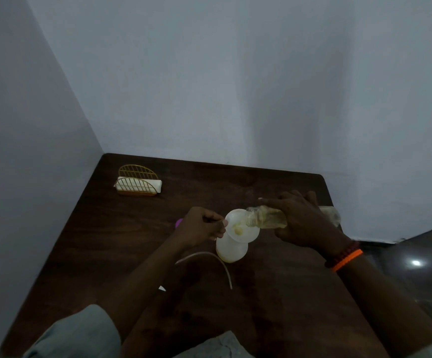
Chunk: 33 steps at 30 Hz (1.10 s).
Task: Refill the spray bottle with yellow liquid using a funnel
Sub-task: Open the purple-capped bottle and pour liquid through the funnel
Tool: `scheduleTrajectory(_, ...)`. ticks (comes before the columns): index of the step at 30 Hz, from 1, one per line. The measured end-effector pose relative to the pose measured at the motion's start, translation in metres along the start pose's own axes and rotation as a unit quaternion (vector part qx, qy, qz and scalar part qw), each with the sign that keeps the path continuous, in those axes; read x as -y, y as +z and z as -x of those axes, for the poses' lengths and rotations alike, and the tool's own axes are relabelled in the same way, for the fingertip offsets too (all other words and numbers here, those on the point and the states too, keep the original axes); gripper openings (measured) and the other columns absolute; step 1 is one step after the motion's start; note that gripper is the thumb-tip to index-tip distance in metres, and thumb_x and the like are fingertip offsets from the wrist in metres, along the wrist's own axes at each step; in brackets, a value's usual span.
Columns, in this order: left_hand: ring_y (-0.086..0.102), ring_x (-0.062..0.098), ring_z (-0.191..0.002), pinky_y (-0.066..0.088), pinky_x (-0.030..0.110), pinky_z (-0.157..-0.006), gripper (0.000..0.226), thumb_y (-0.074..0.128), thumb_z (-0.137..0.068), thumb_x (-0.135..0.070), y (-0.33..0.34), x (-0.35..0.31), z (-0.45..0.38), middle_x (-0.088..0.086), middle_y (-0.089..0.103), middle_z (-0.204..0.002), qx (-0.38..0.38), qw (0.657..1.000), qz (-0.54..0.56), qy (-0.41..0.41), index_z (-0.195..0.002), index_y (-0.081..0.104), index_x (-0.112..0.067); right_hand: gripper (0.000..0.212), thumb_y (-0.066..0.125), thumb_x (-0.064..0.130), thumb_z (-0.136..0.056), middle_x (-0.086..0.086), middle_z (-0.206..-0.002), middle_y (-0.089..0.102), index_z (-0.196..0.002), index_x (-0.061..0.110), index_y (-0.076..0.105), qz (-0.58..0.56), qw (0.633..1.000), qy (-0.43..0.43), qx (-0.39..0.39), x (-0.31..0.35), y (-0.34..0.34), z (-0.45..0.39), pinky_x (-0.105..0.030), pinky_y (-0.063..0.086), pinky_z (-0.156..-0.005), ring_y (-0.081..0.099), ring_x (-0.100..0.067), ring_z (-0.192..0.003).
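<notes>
Indoors: dark wood table [274, 293], grey walls [235, 73].

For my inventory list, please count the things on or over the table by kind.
Bottles: 2, white spray bottle, clear bottle
Funnels: 1
Tubes: 1
Napkin holders: 1
Total: 5

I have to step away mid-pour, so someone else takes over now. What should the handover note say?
Left hand: pinching the funnel rim, steadying it on the spray bottle.
Right hand: holding the clear bottle tipped, its mouth over the funnel.
Done: yellow liquid is in the funnel; some shows low in the spray bottle.
Spray tube lies on the table beside it.
Left: finish pouring, lift the funnel, refit the sprayer.
</notes>
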<state>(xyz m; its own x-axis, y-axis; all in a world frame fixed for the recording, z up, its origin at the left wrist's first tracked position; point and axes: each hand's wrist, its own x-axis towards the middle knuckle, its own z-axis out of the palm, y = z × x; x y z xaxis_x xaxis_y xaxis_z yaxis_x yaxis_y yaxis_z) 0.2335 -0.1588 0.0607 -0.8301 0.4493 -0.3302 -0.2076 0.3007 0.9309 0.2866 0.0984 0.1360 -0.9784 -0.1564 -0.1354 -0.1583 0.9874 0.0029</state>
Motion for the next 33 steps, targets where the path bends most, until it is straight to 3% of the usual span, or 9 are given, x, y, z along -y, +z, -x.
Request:
scheduleTrajectory(8, 0.072, 0.011, -0.074, 0.057, 0.018, -0.062, 0.023, 0.070, -0.090, -0.023, 0.0013, -0.0011, 0.0015, 0.013, 0.077, -0.090, 0.001, 1.000, -0.009, 0.004, -0.102, 0.075, -0.004, 0.078, 0.069, 0.043, -0.078, 0.004, -0.130, 0.052, -0.147, 0.042, 0.034, 0.001, 1.000, 0.002, -0.001, -0.0017, 0.0006, 0.0000, -0.042, 0.027, -0.099, 0.042, -0.019, -0.124)
scheduleTrajectory(33, 0.073, 0.013, -0.075, 0.059, 0.023, -0.065, 0.023, 0.071, -0.089, -0.023, 0.0006, 0.0025, 0.0014, 0.010, 0.077, -0.088, 0.004, 1.000, 0.002, 0.003, -0.100, 0.075, -0.004, 0.078, 0.067, 0.043, -0.077, 0.004, -0.131, 0.051, -0.148, 0.043, 0.033, 0.016, 1.000, -0.005, -0.006, -0.0022, -0.0030, -0.0010, -0.041, 0.026, -0.099, 0.041, -0.019, -0.125)
